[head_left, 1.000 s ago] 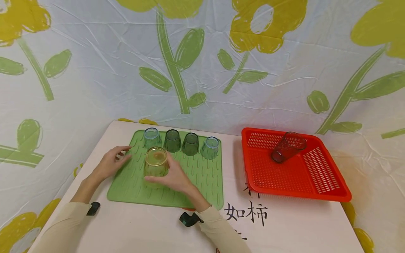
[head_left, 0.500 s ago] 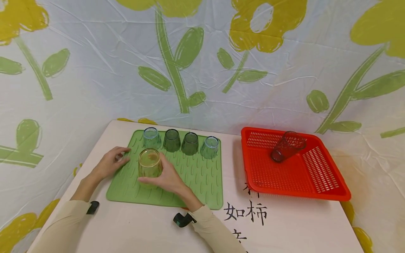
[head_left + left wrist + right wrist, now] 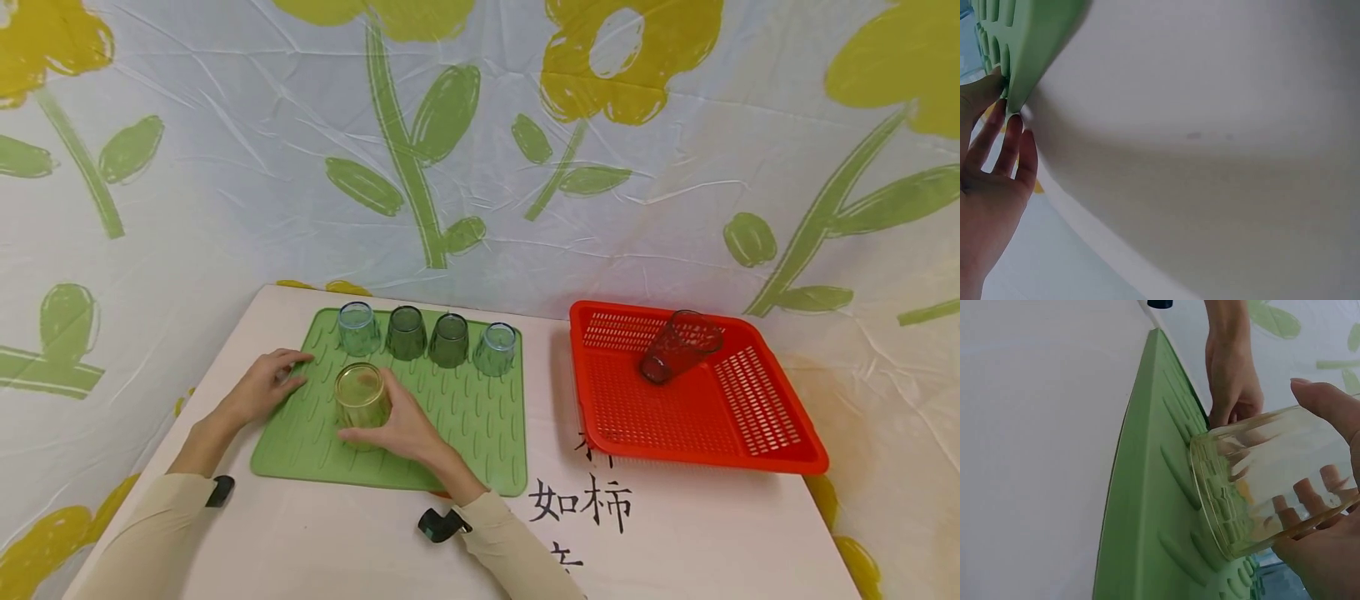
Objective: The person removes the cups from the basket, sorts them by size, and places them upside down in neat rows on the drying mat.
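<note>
A pale yellow glass (image 3: 362, 408) stands mouth down on a green ribbed mat (image 3: 457, 433). My right hand (image 3: 405, 425) grips it from the right, thumb on the near side and fingers round the back. In the right wrist view the rim of the yellow glass (image 3: 1210, 494) appears to meet the mat. At the mat's left edge rests my left hand (image 3: 262, 387), fingers loosely bent and holding no glass. The left wrist view has the thumb of the left hand (image 3: 991, 194) touching the ribbed side, with the fingertips at the edge.
Along the mat's back edge several upturned glasses form a row: light blue (image 3: 359, 331), two dark grey (image 3: 407, 335) (image 3: 449, 342), light blue-green (image 3: 496, 350). A red basket (image 3: 705, 461) at right holds a tilted dark glass (image 3: 678, 348). A flowered cloth (image 3: 480, 167) hangs behind.
My right hand has carried the yellow glass left, then slightly back right and down toward the mat. My left hand stays at the mat's left edge.
</note>
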`<state>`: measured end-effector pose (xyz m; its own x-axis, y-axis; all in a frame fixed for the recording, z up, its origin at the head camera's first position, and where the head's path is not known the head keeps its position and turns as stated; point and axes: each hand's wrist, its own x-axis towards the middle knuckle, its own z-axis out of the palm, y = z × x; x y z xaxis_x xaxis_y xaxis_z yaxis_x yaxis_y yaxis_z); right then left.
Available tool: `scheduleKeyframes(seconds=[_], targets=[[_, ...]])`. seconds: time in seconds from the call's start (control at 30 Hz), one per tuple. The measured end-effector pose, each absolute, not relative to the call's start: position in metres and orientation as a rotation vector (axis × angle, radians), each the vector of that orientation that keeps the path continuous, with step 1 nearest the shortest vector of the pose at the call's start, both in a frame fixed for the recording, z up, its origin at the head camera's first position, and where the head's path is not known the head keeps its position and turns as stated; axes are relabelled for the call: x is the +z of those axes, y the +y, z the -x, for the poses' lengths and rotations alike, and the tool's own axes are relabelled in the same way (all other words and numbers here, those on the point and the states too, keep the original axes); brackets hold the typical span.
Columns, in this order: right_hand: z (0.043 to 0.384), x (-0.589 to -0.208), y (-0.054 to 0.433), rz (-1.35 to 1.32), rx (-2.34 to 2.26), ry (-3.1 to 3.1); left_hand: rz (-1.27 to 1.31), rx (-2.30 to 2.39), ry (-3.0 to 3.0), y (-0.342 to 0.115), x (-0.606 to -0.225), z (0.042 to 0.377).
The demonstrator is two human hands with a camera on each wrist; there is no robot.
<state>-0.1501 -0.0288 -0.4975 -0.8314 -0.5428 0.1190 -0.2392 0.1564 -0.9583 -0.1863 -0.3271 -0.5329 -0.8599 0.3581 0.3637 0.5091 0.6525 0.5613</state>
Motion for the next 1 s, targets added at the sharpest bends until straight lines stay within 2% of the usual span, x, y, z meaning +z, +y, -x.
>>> scheduleKeyframes(seconds=[1.0], targets=[[0.1476, -0.4963, -0.0199, 0.720, -1.737, 2.122, 0.628, -0.985, -2.712, -0.3226, -0.5316, 0.1833]])
